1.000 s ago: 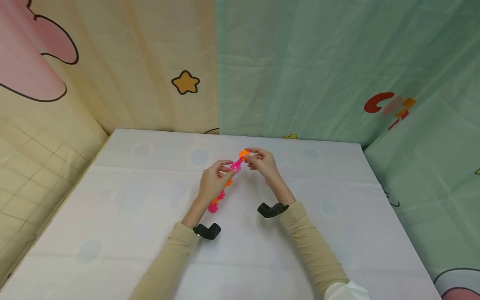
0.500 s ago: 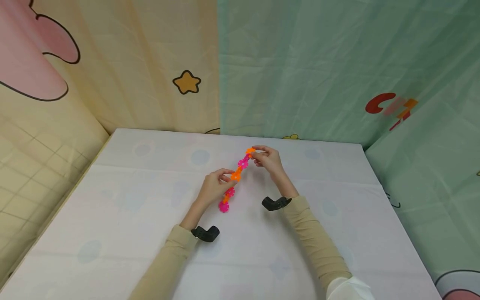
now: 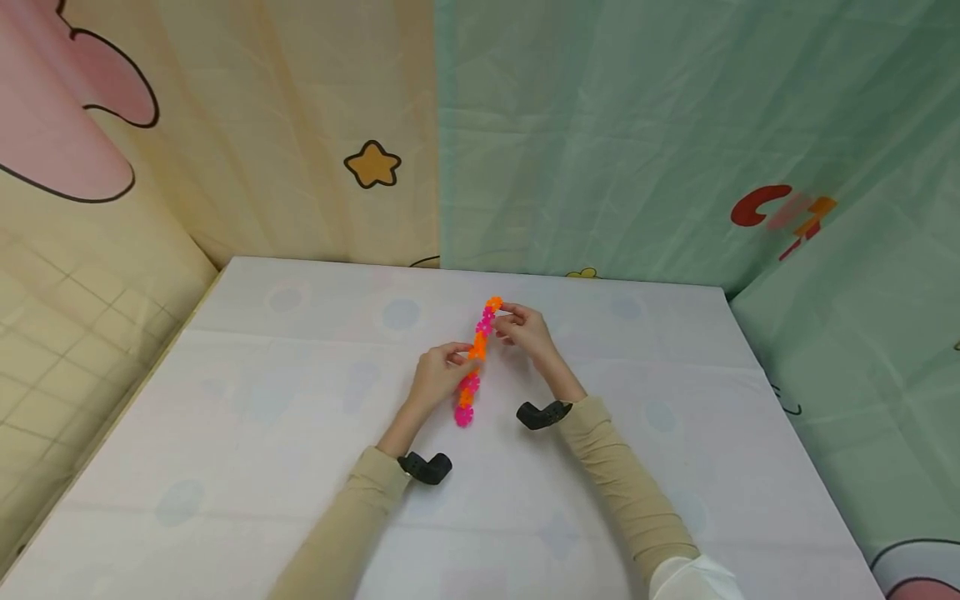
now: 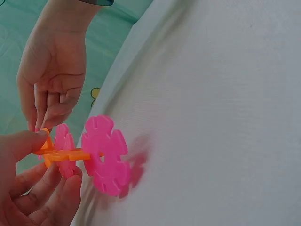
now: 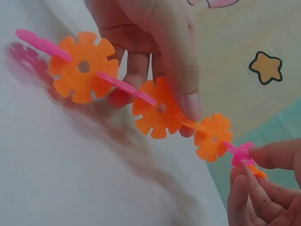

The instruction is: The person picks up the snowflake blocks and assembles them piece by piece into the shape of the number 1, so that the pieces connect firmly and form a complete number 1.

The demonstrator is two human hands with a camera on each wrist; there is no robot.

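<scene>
A chain of interlocking plastic flower discs (image 3: 480,342), pink and orange, slants away from me above the table. My left hand (image 3: 438,375) pinches an orange disc (image 5: 159,108) near its middle between thumb and fingers. Close to the far end, my right hand (image 3: 525,332) holds a pink disc (image 5: 242,153) with its fingertips. Beyond that hand, an orange disc (image 3: 493,304) forms the tip. At the near end a pink disc (image 4: 106,155) hangs free over the cloth. Fingers partly cover the discs they hold.
A white cloth with pale spots covers the table (image 3: 300,500). Its far edge meets a beige curtain (image 3: 300,125) and a green curtain (image 3: 600,150). Black wrist cameras (image 3: 426,468) sit at both cuffs.
My left hand has shifted its hold from a pink disc to an orange one nearer the middle. The right hand has moved from the end disc to a pink one. The chain stands straighter.
</scene>
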